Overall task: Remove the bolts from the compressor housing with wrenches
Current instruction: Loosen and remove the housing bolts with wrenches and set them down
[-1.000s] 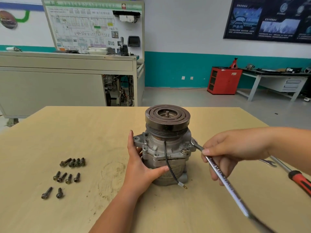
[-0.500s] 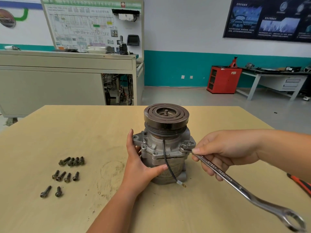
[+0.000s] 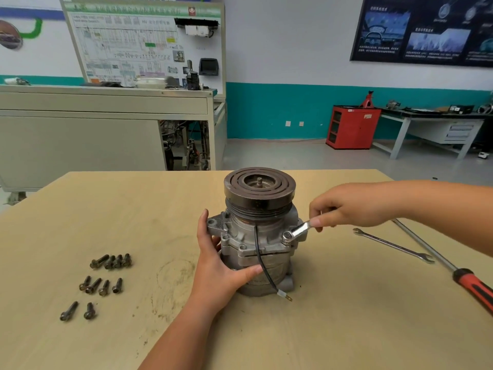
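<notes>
A grey compressor housing (image 3: pixel 250 244) stands upright on the wooden table (image 3: pixel 133 209), its dark grooved pulley (image 3: pixel 259 186) on top. A black wire (image 3: pixel 262 263) hangs down its front. My left hand (image 3: pixel 218 265) wraps the housing's left side and front. My right hand (image 3: pixel 346 206) pinches a silver wrench (image 3: pixel 298 231) whose ring end sits on a bolt (image 3: pixel 287 235) at the housing's right flange. Most of the wrench's shaft is hidden behind the hand.
Several loose bolts (image 3: pixel 102 279) lie in rows on the table's left. To the right lie a second open-ended wrench (image 3: pixel 392 245) and a long screwdriver (image 3: pixel 469 284) with a red and black handle. A grey workbench (image 3: pixel 106 124) stands behind the table.
My right hand has swung the wrench handle from near me round to the far right, away from me, with its ring end on the flange bolt. My left hand has stayed on the housing.
</notes>
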The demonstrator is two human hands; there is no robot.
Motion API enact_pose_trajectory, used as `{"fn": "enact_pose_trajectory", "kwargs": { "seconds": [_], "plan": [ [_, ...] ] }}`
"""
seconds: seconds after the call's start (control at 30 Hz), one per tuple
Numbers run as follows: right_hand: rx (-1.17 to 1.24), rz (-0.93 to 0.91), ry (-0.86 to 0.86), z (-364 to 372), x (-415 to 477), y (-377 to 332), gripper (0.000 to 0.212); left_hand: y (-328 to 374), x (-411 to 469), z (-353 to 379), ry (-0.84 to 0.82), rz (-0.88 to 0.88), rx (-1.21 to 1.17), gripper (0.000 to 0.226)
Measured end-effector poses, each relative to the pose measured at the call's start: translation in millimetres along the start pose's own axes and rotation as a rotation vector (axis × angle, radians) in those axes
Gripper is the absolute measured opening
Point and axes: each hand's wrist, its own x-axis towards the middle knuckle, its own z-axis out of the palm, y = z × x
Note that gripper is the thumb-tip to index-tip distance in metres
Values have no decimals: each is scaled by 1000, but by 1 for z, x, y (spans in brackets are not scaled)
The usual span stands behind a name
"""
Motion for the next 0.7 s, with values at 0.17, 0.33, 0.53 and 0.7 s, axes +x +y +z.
{"fn": "enact_pose_trajectory", "kwargs": {
  "seconds": [0.17,0.33,0.53,0.7],
  "plan": [
    [706,-46,-285,16,-17,5,20,3,-1,0,0,3,9,127],
    [1042,-25,-296,43,-21,-19,22,3,-1,0,3,16,5,128],
    [1124,78,-222,46,-19,-34,24,-2,1,0,8,12,-14,129],
    [717,117,-297,18,-15,-27,30,-4,1,1,13,10,-15,130]
  ]
}}
